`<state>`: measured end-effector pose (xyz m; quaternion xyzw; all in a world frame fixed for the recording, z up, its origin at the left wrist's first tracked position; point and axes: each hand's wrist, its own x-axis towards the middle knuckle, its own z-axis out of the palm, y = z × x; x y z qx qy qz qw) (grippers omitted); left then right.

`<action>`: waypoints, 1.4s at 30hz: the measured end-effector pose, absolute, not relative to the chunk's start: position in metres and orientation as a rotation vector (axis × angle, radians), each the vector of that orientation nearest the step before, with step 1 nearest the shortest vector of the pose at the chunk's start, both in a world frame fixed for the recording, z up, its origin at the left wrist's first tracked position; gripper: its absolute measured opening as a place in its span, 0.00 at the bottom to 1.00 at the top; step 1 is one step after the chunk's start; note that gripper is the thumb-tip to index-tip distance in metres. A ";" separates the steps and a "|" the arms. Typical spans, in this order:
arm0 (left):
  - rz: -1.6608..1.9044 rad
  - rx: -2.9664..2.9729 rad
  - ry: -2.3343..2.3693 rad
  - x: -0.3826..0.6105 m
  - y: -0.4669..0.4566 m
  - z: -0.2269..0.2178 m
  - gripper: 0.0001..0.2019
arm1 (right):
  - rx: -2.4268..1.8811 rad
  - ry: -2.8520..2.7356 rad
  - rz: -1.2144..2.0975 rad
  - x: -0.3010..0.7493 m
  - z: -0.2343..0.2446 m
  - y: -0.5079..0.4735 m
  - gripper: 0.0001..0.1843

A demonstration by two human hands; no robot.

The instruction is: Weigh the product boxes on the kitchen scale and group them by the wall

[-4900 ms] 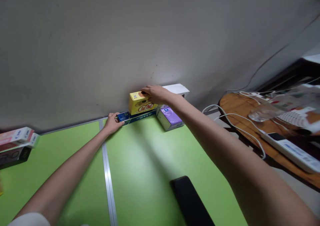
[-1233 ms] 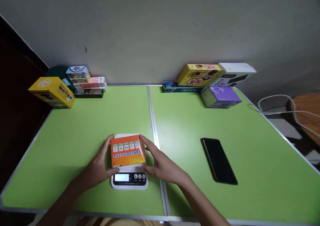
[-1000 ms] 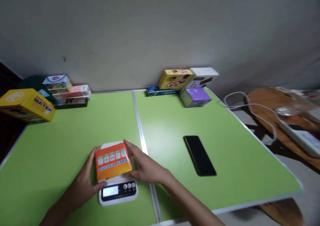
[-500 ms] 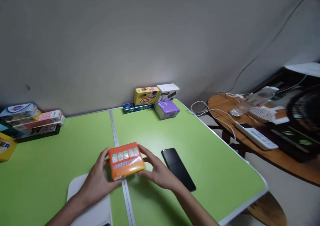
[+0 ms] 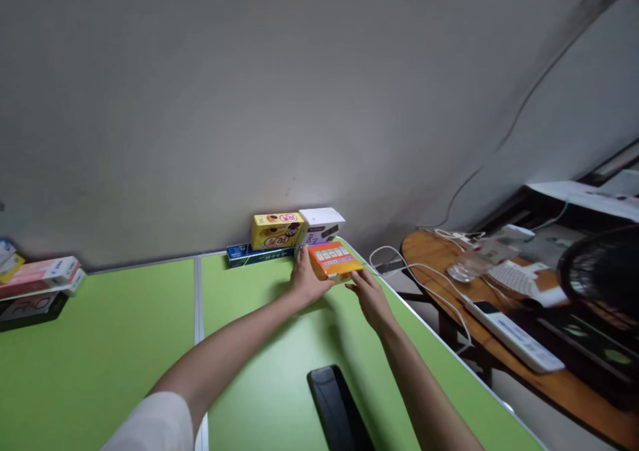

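Observation:
An orange box (image 5: 335, 259) with a row of small pictures on its face is held between my two hands near the table's far right corner. My left hand (image 5: 307, 281) grips its left side, and my right hand (image 5: 370, 295) has its fingers at the near right corner. Just behind stands a white box (image 5: 322, 221), with a yellow box (image 5: 276, 231) to its left. The yellow box sits on or behind a long dark blue box (image 5: 259, 256). The purple box is almost wholly hidden by the orange one.
A black phone (image 5: 339, 408) lies on the green table (image 5: 124, 344). Stacked boxes (image 5: 42, 281) are at the far left. To the right, a wooden table (image 5: 429, 251) carries a power strip (image 5: 516, 336), a clear plastic bottle (image 5: 492, 255) and a fan (image 5: 604, 278). White cables loop between the tables.
Both hands have carried the orange box from the table's middle to the boxes at the back right, where it now covers the purple box. The view has shifted right and up.

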<state>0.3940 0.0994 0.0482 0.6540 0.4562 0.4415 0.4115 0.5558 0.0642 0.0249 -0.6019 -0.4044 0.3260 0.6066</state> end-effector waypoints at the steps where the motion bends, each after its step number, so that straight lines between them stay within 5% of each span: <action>1: 1.110 1.656 1.141 0.406 0.111 0.047 0.49 | -1.388 -0.924 0.729 0.565 0.026 0.078 0.23; 13: 1.030 1.546 1.210 0.448 0.155 -0.009 0.41 | -1.513 -0.825 0.615 0.582 -0.026 0.155 0.22; 25: 0.803 1.636 1.018 0.370 0.120 0.012 0.38 | -1.560 -1.018 0.393 0.531 0.016 0.082 0.25; 32: 0.670 1.686 0.937 0.220 0.000 0.009 0.31 | -1.123 -1.726 1.339 0.385 0.020 -0.018 0.11; 42: 0.969 1.425 1.407 0.028 -0.061 0.003 0.26 | -0.754 -1.836 1.745 0.181 0.007 -0.016 0.16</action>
